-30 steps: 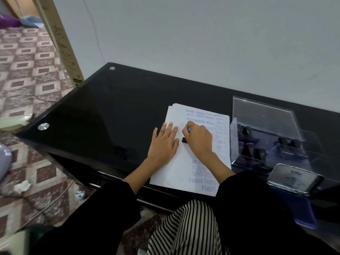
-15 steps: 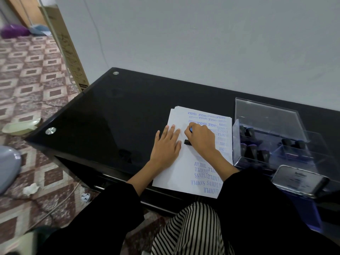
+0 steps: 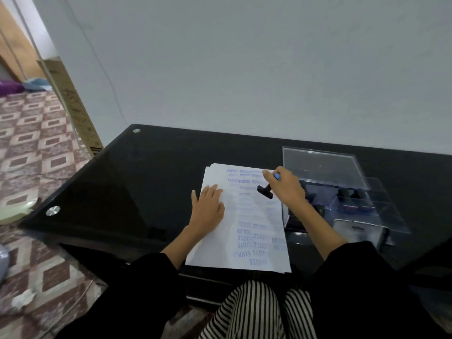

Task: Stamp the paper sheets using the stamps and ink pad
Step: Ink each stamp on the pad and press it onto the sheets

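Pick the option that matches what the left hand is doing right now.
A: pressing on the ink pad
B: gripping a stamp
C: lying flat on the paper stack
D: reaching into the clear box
C: the left hand lies flat, fingers straight, on the paper stack, while it is the right hand that holds the stamp.

bare tabletop (image 3: 127,192) left of sheets (image 3: 220,248), clear box (image 3: 322,167) right
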### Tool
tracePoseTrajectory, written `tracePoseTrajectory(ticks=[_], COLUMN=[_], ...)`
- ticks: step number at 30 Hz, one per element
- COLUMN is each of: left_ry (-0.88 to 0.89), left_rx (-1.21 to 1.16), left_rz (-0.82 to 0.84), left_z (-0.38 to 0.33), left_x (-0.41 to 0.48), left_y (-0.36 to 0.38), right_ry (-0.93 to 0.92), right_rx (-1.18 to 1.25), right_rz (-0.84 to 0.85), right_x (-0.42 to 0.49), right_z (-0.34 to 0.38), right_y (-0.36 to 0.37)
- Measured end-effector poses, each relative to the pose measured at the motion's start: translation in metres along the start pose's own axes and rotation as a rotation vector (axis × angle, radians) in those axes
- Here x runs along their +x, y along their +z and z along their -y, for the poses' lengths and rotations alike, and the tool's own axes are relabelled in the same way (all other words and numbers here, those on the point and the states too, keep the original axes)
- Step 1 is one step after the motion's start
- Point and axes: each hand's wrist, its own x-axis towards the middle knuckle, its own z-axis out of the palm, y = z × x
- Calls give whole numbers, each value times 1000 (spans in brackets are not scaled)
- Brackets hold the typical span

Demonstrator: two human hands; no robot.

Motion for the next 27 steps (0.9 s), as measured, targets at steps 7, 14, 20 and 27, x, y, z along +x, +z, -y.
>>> tracePoseTrajectory(ticks=[7, 14, 20, 27], left_ry=[204, 386, 435, 407], left_rx=[-139, -153, -111, 12], left_rz=[-75, -41, 5, 96], left_z=[-56, -122, -160, -175], left_x=[7, 32, 60, 82], left_y=[-1, -10, 2, 17], right_ry=[57, 12, 71, 61], right_rx=[171, -28, -192, -442], right_rz=[61, 24, 33, 97], right_x=[3, 30, 47, 58], right_z=[-21, -47, -62, -78], right_y=[-58, -119, -124, -103])
